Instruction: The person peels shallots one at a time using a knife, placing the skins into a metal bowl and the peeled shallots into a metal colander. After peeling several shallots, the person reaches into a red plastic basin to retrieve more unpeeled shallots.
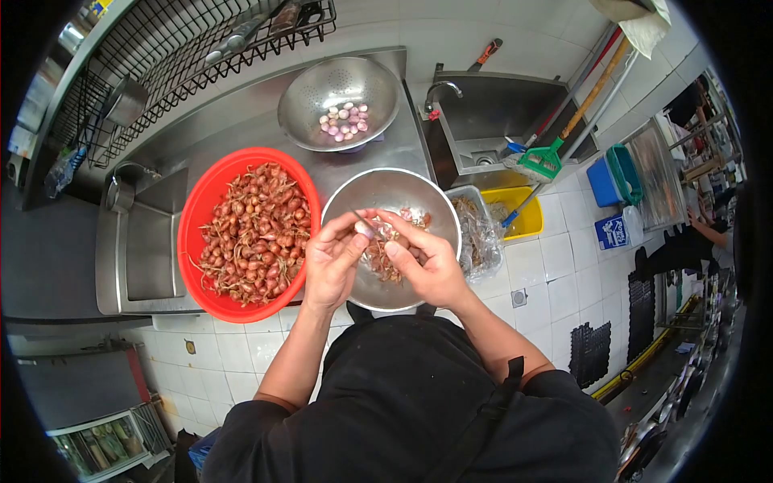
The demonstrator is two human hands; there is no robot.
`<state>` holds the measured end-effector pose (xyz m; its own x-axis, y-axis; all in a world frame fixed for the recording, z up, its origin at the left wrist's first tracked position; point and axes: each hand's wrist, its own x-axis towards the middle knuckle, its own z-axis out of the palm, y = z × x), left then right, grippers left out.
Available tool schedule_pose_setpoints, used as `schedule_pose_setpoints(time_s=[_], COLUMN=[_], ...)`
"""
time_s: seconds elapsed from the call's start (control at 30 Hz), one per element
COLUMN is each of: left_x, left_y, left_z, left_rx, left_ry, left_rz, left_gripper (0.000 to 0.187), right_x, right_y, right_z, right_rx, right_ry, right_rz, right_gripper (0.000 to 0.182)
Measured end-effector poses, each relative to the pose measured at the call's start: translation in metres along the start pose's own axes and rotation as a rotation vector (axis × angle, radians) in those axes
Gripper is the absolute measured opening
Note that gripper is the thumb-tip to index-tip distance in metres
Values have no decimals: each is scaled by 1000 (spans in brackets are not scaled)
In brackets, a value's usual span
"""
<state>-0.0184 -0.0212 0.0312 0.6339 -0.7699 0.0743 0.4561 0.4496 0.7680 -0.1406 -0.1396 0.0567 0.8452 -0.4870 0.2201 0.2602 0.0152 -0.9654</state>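
Over a steel bowl my left hand is closed, pinching a pale, peeled-looking shallot between thumb and fingers. My right hand is closed too, its fingertips close to the shallot. A thin dark blade, apparently a small knife, runs from the right fingers across the shallot's top; its handle is hidden in the hand. Loose skins and scraps lie in the bowl below. To the left, a red basin is filled with unpeeled shallots. Several peeled shallots rest in a steel colander behind.
Sinks stand at left and back right. A wire rack overhangs the counter. Right of the bowl are a plastic-lined tub, a yellow bucket and a green broom. Another person is at far right.
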Motion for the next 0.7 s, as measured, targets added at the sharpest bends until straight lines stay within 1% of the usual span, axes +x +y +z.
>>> schedule_pose_setpoints(time_s=[0.07,0.1,0.17,0.27,0.3,0.37,0.4,0.47,0.5,0.57,0.6,0.67,0.7], left_x=[-1,-1,-2,-3,-3,-4,-3,-4,-4,-5,-5,-4,-4], left_y=[-1,0,4,5,6,6,5,3,2,0,2,7,6], left_z=[-5,-4,0,2,2,2,3,3,1,-2,-1,3,1], left_rx=[128,128,213,286,286,284,285,262,263,192,193,44,44], left_ry=[-12,-12,-6,22,23,23,24,33,33,21,21,22,23], left_rz=[56,54,83,117,117,117,119,155,154,112,113,12,14], left_gripper=[33,33,32,32,32,32,32,31,31,34,34,37,37], right_x=[-2,-2,-1,-3,-4,-5,-5,-4,-2,1,0,-5,-4], right_y=[-1,-1,-1,1,3,6,7,8,8,8,6,0,0], right_z=[-1,-2,-3,-3,-1,6,5,2,2,3,1,-5,-5], right_rx=[-30,-28,-238,-323,-322,-358,-357,-450,-449,-253,-253,30,30], right_ry=[-43,-41,-72,-70,-70,33,32,21,21,30,30,17,15], right_rz=[25,27,-124,-125,-125,-226,-227,-198,-198,-172,-173,294,293], right_gripper=[39,39,39,38,38,37,37,36,36,33,33,31,31])
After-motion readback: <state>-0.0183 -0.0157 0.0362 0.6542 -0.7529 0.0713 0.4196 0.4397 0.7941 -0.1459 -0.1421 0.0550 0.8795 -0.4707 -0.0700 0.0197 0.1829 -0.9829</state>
